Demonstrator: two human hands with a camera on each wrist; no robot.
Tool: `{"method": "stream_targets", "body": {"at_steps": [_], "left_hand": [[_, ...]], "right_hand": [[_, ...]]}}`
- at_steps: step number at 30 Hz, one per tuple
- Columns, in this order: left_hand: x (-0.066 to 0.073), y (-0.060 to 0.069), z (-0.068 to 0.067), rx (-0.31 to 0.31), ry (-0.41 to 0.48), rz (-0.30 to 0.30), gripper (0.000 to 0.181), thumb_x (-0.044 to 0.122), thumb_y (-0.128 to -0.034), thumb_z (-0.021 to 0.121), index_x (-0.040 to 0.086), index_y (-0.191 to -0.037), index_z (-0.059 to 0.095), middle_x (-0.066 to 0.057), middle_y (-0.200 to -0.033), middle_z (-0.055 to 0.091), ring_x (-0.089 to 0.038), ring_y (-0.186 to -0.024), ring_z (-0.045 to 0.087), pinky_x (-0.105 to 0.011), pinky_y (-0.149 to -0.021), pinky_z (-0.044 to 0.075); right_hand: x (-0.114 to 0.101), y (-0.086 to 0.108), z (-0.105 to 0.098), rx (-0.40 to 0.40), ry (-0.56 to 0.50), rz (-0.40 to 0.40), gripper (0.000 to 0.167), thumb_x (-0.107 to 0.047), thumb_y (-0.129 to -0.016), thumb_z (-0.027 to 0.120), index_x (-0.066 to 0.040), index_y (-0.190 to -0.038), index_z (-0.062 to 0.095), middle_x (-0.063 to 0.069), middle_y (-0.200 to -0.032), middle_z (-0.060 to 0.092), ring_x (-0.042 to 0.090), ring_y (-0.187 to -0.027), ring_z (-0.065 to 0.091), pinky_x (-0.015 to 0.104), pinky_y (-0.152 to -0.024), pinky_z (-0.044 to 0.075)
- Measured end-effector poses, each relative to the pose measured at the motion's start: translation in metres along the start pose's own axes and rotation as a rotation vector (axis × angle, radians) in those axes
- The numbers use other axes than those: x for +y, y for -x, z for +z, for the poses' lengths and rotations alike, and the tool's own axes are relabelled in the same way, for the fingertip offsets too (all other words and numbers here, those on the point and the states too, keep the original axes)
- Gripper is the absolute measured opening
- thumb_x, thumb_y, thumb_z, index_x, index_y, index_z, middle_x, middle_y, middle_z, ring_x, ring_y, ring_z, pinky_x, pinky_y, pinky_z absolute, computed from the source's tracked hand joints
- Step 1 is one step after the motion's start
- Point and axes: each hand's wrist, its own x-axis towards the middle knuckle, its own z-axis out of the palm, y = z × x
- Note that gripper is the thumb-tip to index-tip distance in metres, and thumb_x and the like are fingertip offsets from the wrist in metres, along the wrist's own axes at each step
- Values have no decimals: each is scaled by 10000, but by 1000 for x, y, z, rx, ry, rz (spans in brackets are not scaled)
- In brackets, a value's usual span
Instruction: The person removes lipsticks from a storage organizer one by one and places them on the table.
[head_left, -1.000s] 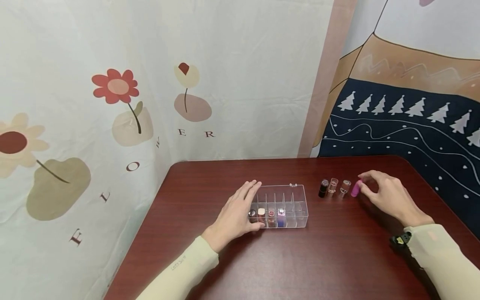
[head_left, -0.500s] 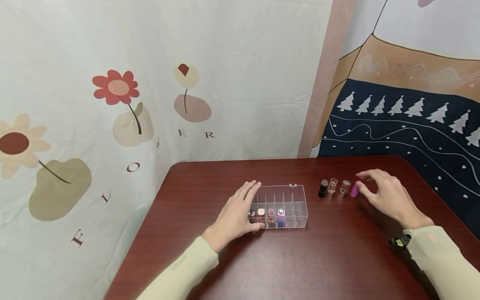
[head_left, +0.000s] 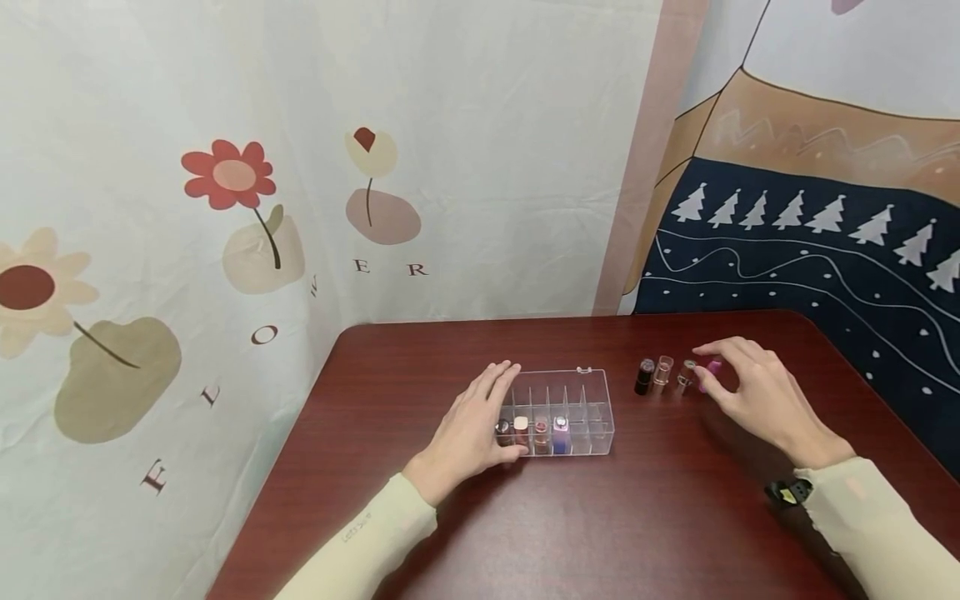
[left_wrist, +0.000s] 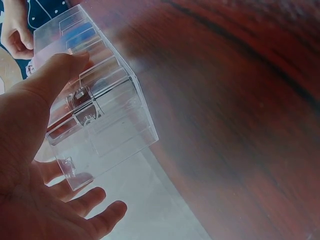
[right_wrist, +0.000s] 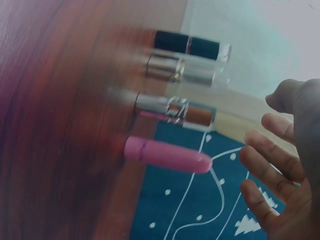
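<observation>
A clear divided box (head_left: 612,421) stands on the table, with several lipsticks in its front row, a purple one (head_left: 561,439) among them. My left hand (head_left: 465,425) holds its left end; in the left wrist view the thumb (left_wrist: 70,62) lies on the front and the fingers are behind. To the right stand a black lipstick (head_left: 644,379), a clear-capped lipstick (head_left: 662,375), another clear-capped lipstick (right_wrist: 197,116) and a pink lipstick (right_wrist: 167,155), all upright in a row. My right hand (head_left: 772,404) hovers beside the last two, fingers spread and holding nothing.
Everything stands on a dark red-brown table (head_left: 637,517). A pale curtain with flower prints (head_left: 487,167) hangs behind it, and a navy cloth with white trees (head_left: 795,258) hangs at the right. A dark wristband (head_left: 789,493) is on my right wrist.
My right hand has left the pink lipstick and shifted left, toward the clear-capped lipstick beside it. The pink lipstick still stands in the row. My left hand and the box stay put.
</observation>
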Motion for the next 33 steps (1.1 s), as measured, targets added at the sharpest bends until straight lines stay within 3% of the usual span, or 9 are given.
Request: {"method": "stream_targets", "body": {"at_steps": [10,17,25,33], "left_hand": [[0,-1,1,5,-6,-1,1360,430,-763,1125,127,-1825,331,-134,-1866,430,-389,-1742,443,-643,-1330,520],[1,-1,0,-1,-6,-12,1357,434,-771,1121,131,-1828,324,-128,-1871,426,-386,-1751,431,-627,-1350,503],[2,-1,0,-1,0,-14,1354,426,-772,1120,131,-1827,324,-129,-1870,426,-386,-1753,426,-632,-1349,503],[2,0,1,5,-1,-9,1356,428,-769,1121,123,-1824,328,-136,-1867,430,-392,-1749,430,-632,-1346,505]], "right_hand": [[-29,-3,5,14,3,-98,405,-55,-869,964,-120,-1248,836,64,-1186,826,137,-892,614,402,-834,454],[-45,-6,10,-4,-17,-165,368,-62,-884,950,-110,-1229,833,48,-1223,828,213,-1070,729,439,-894,499],[-61,-8,17,-22,-29,-233,385,-91,-888,957,-135,-1248,826,15,-1236,818,119,-1021,719,394,-869,539],[-80,-11,26,-70,-43,-258,421,-157,-905,984,-144,-1297,830,30,-1245,821,205,-1149,759,462,-918,586]]}}
